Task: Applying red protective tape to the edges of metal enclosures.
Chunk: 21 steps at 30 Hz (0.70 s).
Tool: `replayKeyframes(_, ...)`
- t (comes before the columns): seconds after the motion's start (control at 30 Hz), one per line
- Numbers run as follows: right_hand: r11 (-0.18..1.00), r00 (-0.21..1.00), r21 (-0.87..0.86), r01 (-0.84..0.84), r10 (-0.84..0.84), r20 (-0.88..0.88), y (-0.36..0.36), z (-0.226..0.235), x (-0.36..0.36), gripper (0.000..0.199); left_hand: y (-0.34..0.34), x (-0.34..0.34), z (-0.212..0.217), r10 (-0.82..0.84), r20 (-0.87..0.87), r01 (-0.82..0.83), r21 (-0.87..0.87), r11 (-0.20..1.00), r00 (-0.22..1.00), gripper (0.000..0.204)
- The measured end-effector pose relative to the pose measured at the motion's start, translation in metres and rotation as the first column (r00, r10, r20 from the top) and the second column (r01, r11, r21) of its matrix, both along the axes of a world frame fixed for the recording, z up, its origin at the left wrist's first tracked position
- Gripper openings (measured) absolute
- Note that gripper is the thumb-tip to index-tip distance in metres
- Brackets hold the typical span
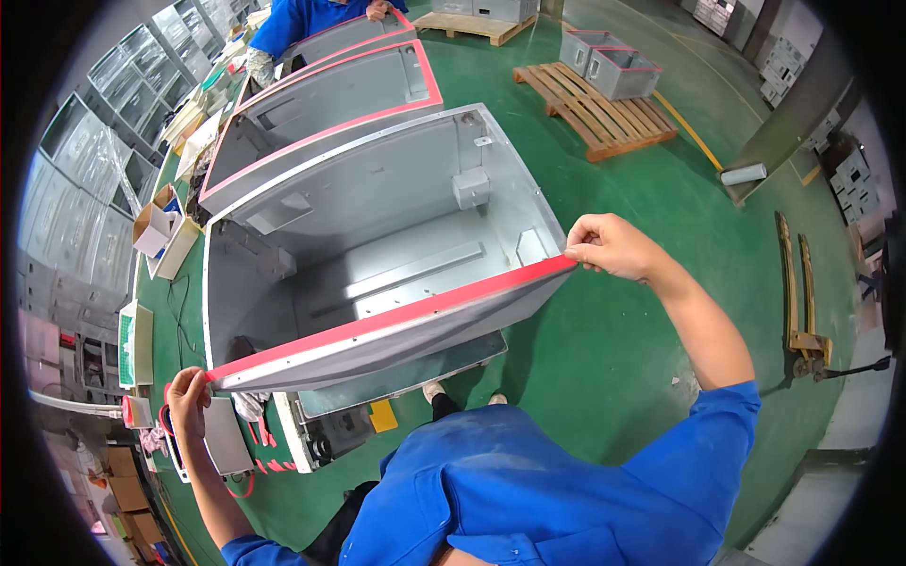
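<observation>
A large grey metal box [377,193] lies in front of me with its open side up. Along its near rim runs a strip of red tape [453,297], stretched nearly straight from corner to corner. At the near left corner my left hand [188,394] is closed in a pinch on one end of the tape. My right hand [615,247] pinches the other end at the right corner, its arm bent out to the side. Small holes dot the near rim beside the tape. The other rims of this box are bare metal.
Beyond it stands another grey box [326,99] with red-edged rims. A person in blue [293,26] works at a further one. Small boxes sit on a wooden pallet [604,127] at the far right. A pallet truck [807,344] stands right; a bench with white bins [142,344] lies left.
</observation>
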State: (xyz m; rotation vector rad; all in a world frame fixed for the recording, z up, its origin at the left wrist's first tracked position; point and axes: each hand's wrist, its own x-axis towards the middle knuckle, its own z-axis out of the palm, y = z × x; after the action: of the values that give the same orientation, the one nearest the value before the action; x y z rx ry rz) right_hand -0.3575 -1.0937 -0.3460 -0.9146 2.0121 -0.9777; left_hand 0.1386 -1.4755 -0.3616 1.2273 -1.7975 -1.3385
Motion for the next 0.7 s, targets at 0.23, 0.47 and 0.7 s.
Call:
replayKeyframes(0.23, 0.999, 0.998, 0.025, -0.044, 0.044, -0.033, -0.003, -0.004, -0.006, 0.010, -0.005, 0.008, -0.008, -0.017, -0.009, 0.018, 0.058, 0.998, 1.000, 0.011)
replayKeyframes(0.47, 0.998, 0.998, 0.021, -0.058, 0.059, -0.022, -0.003, -0.007, -0.011, 0.009, -0.003, 0.005, -0.006, -0.055, 0.019, 0.054, 0.050, 0.997, 0.998, 0.011)
replayKeyframes(0.7, 0.998, 0.999, 0.026, -0.050, 0.050, -0.006, -0.003, -0.009, -0.014, 0.010, -0.003, 0.004, -0.007, -0.048, 0.025, 0.046, 0.057, 0.997, 0.999, 0.012)
